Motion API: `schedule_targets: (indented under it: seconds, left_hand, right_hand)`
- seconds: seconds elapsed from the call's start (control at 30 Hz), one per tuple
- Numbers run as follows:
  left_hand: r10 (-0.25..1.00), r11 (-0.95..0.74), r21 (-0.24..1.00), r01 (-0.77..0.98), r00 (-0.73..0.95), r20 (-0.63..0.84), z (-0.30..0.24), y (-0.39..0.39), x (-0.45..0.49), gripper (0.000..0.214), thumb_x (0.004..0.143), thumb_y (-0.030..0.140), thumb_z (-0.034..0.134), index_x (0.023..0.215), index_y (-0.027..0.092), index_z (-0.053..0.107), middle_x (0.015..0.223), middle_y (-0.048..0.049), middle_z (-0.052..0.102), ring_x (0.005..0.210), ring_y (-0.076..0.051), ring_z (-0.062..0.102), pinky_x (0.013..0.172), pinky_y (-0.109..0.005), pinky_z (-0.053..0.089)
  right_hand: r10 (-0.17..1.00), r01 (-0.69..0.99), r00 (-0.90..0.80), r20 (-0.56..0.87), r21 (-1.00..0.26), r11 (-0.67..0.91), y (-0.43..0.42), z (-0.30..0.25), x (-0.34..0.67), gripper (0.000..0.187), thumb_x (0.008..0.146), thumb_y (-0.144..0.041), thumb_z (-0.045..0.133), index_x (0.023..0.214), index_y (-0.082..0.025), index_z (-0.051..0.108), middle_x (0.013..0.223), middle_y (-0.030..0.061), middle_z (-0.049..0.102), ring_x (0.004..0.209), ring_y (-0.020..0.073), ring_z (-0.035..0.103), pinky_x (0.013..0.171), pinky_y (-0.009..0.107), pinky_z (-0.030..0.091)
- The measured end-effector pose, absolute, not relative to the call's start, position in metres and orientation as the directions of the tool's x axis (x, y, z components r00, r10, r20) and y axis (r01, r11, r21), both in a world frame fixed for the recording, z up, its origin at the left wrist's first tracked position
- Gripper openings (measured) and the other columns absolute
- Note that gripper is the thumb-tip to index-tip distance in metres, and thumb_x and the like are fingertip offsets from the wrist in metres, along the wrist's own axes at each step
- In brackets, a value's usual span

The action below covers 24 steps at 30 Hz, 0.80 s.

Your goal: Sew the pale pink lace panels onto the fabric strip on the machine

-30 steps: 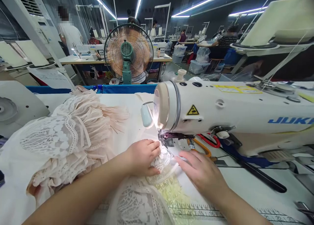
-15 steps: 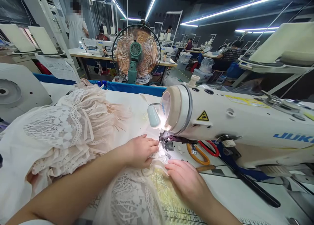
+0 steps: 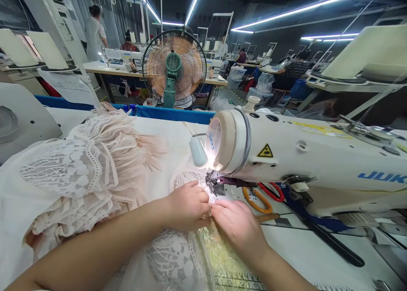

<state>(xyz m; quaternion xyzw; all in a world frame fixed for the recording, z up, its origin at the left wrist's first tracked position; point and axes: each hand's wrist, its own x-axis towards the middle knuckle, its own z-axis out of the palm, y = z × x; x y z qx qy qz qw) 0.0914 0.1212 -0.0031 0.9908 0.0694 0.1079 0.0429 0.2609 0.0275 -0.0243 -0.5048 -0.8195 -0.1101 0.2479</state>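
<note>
A white lace fabric piece (image 3: 170, 257) runs from the near table edge up to the needle area of a white JUKI sewing machine (image 3: 305, 151). My left hand (image 3: 187, 204) has its fingers curled on the lace, just left of the presser foot (image 3: 212, 184). Fingertips together, my right hand (image 3: 240, 227) grips the same fabric right beside the left. Part of the lace shows past the foot at the back. Beneath the right hand lies a shiny yellowish strip (image 3: 219, 253). The small lamp (image 3: 197, 152) lights the needle area.
A heap of lace pieces (image 3: 73, 168) lies to the left. Orange-handled scissors (image 3: 257, 201) and a red-handled tool (image 3: 274, 192) lie under the machine arm. A black lever (image 3: 337, 244) sits at right. Beyond the table stand a fan (image 3: 173, 68) and a person (image 3: 95, 34).
The lace has moved away from me under the foot, and more shows behind it. My hands have drawn closer together, the left fingers now curled nearer the right.
</note>
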Motion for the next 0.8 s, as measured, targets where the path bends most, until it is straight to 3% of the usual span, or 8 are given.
schedule_targets:
  seconds: [0.13,0.23,0.43,0.53,0.63,0.8]
  left_hand:
    - [0.121,-0.988,-0.063,0.139,0.964,0.237,-0.013,0.127,0.093,0.018,0.085,0.013,0.044,0.081,0.017,0.061,0.074,-0.0028,0.057,0.077,-0.017,0.051,0.096,-0.04,0.035]
    - [0.105,-0.988,-0.083,0.13,0.96,0.258,-0.016,0.132,0.094,0.022,0.089,0.016,0.043,0.085,0.02,0.064,0.073,-0.0024,0.056,0.078,-0.017,0.05,0.096,-0.042,0.034]
    - [0.097,-0.983,-0.123,0.14,0.948,0.304,-0.016,0.136,0.094,0.031,0.093,0.021,0.041,0.072,0.019,0.064,0.079,-0.003,0.057,0.081,-0.017,0.051,0.096,-0.043,0.034]
    - [0.085,-0.983,-0.131,0.132,0.946,0.313,-0.018,0.137,0.093,0.029,0.093,0.019,0.04,0.078,0.018,0.064,0.082,-0.0023,0.06,0.085,-0.017,0.053,0.099,-0.045,0.031]
    - [0.091,-0.984,-0.119,0.132,0.951,0.295,-0.018,0.139,0.091,0.031,0.094,0.018,0.037,0.082,0.018,0.065,0.086,-0.0027,0.063,0.087,-0.017,0.054,0.101,-0.048,0.028]
    - [0.114,-0.984,-0.109,0.141,0.969,0.219,-0.016,0.144,0.09,0.027,0.093,0.016,0.038,0.095,0.019,0.065,0.098,-0.0047,0.065,0.097,-0.02,0.053,0.099,-0.05,0.029]
  right_hand:
    - [0.743,0.892,-0.351,0.57,-0.037,0.45,0.028,-0.029,0.258,0.035,0.09,-0.008,0.031,0.082,-0.016,0.064,0.079,0.0009,0.07,0.083,0.0141,0.061,0.073,0.03,0.035]
    - [0.717,0.893,-0.363,0.596,0.005,0.449,0.026,-0.034,0.258,0.032,0.09,-0.008,0.033,0.09,-0.014,0.064,0.087,0.0026,0.072,0.091,0.0148,0.061,0.074,0.03,0.035]
    - [0.703,0.893,-0.407,0.584,0.091,0.442,0.023,-0.039,0.26,0.033,0.088,-0.006,0.033,0.096,-0.013,0.065,0.096,0.0049,0.072,0.095,0.0172,0.062,0.074,0.032,0.038]
    - [0.686,0.891,-0.421,0.594,0.129,0.435,0.023,-0.04,0.26,0.033,0.087,-0.004,0.034,0.096,-0.012,0.065,0.097,0.0056,0.072,0.095,0.0177,0.062,0.072,0.032,0.04]
    - [0.684,0.884,-0.417,0.599,0.092,0.458,0.021,-0.039,0.263,0.031,0.085,-0.005,0.038,0.098,-0.011,0.065,0.098,0.0062,0.072,0.096,0.0192,0.062,0.075,0.032,0.042]
    - [0.713,0.872,-0.339,0.614,-0.08,0.483,0.016,-0.034,0.273,0.024,0.082,-0.01,0.048,0.1,-0.013,0.065,0.096,0.0047,0.071,0.098,0.02,0.06,0.083,0.033,0.042]
